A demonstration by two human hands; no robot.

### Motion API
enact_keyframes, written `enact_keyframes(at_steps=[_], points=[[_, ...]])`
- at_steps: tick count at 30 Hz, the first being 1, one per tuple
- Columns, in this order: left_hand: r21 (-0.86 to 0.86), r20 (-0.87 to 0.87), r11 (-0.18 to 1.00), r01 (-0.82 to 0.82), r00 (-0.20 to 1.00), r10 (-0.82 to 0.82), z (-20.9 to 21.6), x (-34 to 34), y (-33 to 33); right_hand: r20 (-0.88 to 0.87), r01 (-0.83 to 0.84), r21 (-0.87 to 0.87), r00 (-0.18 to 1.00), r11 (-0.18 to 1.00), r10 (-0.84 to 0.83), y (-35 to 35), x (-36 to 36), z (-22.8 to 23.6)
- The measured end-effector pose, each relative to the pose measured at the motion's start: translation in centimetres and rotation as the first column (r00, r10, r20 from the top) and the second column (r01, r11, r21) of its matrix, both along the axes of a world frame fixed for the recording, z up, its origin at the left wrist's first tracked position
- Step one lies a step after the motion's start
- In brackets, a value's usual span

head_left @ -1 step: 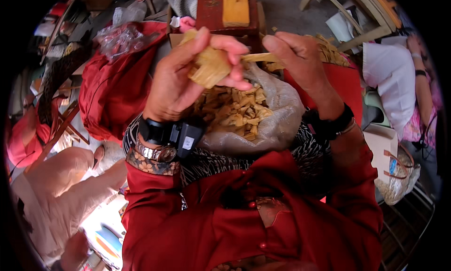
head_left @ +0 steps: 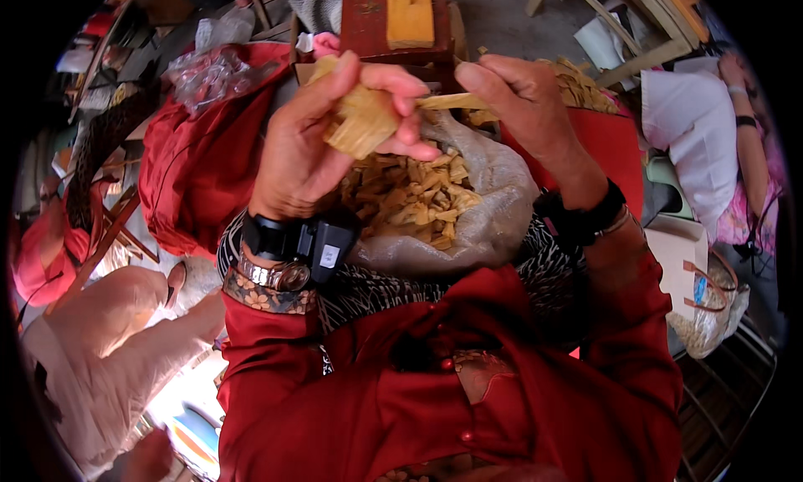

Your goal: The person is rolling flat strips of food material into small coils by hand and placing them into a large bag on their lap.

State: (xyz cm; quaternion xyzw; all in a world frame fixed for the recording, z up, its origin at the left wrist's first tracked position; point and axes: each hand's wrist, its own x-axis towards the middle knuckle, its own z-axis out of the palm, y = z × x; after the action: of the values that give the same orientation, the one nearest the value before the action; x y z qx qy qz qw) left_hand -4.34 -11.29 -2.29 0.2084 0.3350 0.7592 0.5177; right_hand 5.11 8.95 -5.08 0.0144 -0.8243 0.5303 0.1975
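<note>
Between the fingers and thumb of my left hand (head_left: 309,118) is a flat, yellowish piece (head_left: 364,121), fibrous like dried leaf or husk. Its exact kind I cannot make out. A thin pale-yellow strip (head_left: 447,102) is pinched by my right hand (head_left: 527,102), its other end close to my left fingertips. Below both hands, on my lap, stands a whitish plastic sack (head_left: 502,193) with its mouth open. Many short yellow-brown pieces (head_left: 418,198) of similar material fill it. My left wrist carries a watch and a black strapped device; a black band is on the right.
Ahead is a dark red wooden bench (head_left: 364,22) with a yellow wooden block (head_left: 410,14) on it. More yellow strips (head_left: 581,85) lie at the far right on a red surface. A red cloth bundle (head_left: 188,173) is at left. Other people sit on both sides.
The whole view has shifted a little, so most things appear slightly further left. Both hands keep nearly the same pose and hold the same pieces.
</note>
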Motion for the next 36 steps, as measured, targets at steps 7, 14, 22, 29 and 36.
enact_keyframes(at_steps=[7,14,22,29,36], points=[[-0.023,-0.104,0.999,-0.036,0.994,0.034,-0.5,-0.8,0.3,0.139,-0.080,0.018,0.987,0.997,0.077,0.4,1.1,0.3],[0.003,-0.179,0.995,-0.097,0.979,0.096,-0.8,-0.7,-0.2,0.329,0.055,-0.114,0.944,0.992,-0.015,10.2,6.0,2.5],[-0.087,-0.289,0.986,-0.141,0.951,0.111,-0.8,0.5,2.0,0.476,0.647,-0.523,0.762,0.555,-0.440,18.3,24.8,-5.1],[-0.160,-0.315,0.980,-0.115,0.947,0.060,-1.3,0.9,2.5,0.680,0.927,-0.106,0.331,0.359,-0.655,10.2,32.6,-31.2],[-0.194,-0.312,0.978,-0.083,0.950,0.019,-1.8,1.5,3.0,0.847,0.880,-0.024,0.270,0.474,-0.459,11.9,33.3,-33.1]])
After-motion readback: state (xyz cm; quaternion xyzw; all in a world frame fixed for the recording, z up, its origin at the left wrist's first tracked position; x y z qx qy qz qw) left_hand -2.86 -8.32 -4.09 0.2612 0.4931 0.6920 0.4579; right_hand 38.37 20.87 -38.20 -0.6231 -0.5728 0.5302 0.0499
